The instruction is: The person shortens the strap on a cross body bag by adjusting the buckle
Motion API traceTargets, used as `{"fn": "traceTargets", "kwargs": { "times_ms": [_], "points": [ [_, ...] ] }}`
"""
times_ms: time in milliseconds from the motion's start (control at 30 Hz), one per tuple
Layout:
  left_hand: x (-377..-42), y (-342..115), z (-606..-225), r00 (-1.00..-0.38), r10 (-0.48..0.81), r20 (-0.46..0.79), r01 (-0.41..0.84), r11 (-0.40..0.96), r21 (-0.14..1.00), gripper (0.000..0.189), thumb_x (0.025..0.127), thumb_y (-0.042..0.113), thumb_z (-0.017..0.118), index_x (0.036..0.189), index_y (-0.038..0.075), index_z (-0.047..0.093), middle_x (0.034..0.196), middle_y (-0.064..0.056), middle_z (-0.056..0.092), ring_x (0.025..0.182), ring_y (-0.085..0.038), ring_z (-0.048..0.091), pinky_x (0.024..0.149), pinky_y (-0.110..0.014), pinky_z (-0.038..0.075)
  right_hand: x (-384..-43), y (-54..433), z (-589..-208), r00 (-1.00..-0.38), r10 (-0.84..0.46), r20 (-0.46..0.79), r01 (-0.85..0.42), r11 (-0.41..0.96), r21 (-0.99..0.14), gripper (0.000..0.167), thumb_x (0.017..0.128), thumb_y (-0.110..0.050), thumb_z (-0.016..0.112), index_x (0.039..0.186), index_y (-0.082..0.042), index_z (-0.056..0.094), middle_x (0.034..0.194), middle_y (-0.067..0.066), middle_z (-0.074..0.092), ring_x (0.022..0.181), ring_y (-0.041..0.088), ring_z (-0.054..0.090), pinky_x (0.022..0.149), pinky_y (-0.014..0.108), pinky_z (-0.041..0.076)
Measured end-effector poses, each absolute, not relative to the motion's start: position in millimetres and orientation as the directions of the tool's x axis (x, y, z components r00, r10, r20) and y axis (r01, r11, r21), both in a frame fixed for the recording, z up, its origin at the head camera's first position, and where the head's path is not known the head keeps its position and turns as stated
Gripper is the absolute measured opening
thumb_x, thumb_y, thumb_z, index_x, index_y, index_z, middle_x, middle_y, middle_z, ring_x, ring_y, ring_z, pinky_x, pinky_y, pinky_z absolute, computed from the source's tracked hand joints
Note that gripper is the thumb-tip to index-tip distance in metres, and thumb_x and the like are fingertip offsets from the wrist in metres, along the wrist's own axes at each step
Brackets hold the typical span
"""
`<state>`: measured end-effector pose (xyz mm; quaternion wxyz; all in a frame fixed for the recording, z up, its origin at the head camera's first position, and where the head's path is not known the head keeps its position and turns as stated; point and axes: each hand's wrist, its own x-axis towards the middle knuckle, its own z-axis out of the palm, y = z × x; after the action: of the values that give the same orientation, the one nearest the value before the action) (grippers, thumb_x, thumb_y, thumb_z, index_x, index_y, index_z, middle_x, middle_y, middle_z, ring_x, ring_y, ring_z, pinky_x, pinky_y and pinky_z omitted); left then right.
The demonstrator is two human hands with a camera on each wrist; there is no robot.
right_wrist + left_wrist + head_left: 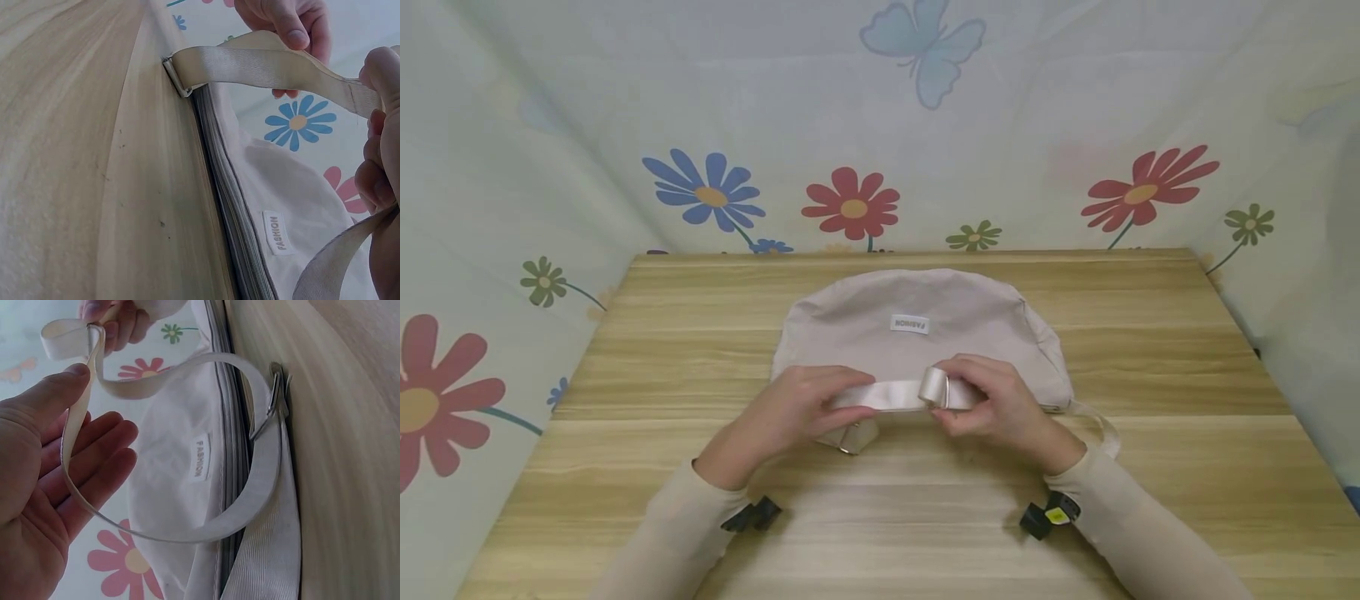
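Observation:
A pale pink fabric bag [850, 342] lies on the table, its small white label [910, 324] reading FASHION upside down in the head view. Above its near edge, my left hand [790, 412] holds a flat, light strap [887, 393] between thumb and fingers. My right hand [1000, 404] pinches the same strap beside a folded loop with a metal slider [947, 392]. In the left wrist view the strap curves down from my left hand to a metal buckle [274, 400]. Part of my right hand's grip is hidden in the right wrist view.
The wood-grain table [1150, 333] extends around the bag. A grey zipper [228, 162] runs along the bag's near edge. Another strap length [1101, 425] hangs off its right side. Behind stands a white cloth [1030, 117] printed with flowers and a butterfly.

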<state>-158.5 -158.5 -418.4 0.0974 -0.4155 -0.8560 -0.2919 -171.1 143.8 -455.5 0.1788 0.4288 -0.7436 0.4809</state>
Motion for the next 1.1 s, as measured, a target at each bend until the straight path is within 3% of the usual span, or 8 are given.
{"fn": "traceTargets", "kwargs": {
  "times_ms": [133, 367, 767, 1100],
  "points": [
    [-159, -165, -419, -0.623, 0.656, 0.427, 0.780, 0.474, 0.409, 0.040, 0.080, 0.018, 0.096, 0.115, 0.006, 0.081, 0.103, -0.004, 0.083, 0.078, -0.011, 0.071, 0.072, -0.027, 0.061, -170, 145, -455, -0.579, -0.461, 0.672, -0.802, 0.177, -0.570, 0.041, 0.070, 0.001, 0.086, 0.110, -0.003, 0.076, 0.097, 0.009, 0.079, 0.085, 0.013, 0.069, 0.078, 0.017, 0.056],
    [-157, -177, -418, -0.645, 0.655, 0.394, 0.760, 0.499, 0.417, 0.038, 0.081, 0.018, 0.096, 0.116, 0.009, 0.081, 0.104, -0.001, 0.083, 0.082, -0.009, 0.071, 0.073, -0.028, 0.062, -171, 147, -456, -0.573, -0.458, 0.680, -0.807, 0.168, -0.566, 0.043, 0.069, 0.003, 0.086, 0.111, -0.003, 0.075, 0.097, 0.009, 0.079, 0.085, 0.013, 0.069, 0.078, 0.018, 0.056],
    [-156, -203, -420, -0.652, 0.637, 0.412, 0.759, 0.539, 0.366, 0.039, 0.077, 0.014, 0.098, 0.112, 0.008, 0.082, 0.092, 0.001, 0.079, 0.071, -0.006, 0.053, 0.062, -0.021, 0.048, -171, 149, -455, -0.587, -0.452, 0.671, -0.792, 0.153, -0.590, 0.047, 0.068, 0.006, 0.086, 0.112, -0.004, 0.076, 0.095, 0.008, 0.078, 0.083, 0.010, 0.067, 0.076, 0.017, 0.054],
    [-158, -228, -428, -0.634, 0.620, 0.463, 0.773, 0.492, 0.400, 0.036, 0.080, 0.011, 0.095, 0.113, 0.008, 0.081, 0.088, 0.002, 0.074, 0.073, -0.004, 0.053, 0.065, -0.019, 0.048, -171, 151, -452, -0.597, -0.455, 0.661, -0.786, 0.164, -0.597, 0.045, 0.070, 0.003, 0.088, 0.113, -0.003, 0.076, 0.097, 0.010, 0.079, 0.082, 0.010, 0.067, 0.074, 0.018, 0.054]
  ]
}}
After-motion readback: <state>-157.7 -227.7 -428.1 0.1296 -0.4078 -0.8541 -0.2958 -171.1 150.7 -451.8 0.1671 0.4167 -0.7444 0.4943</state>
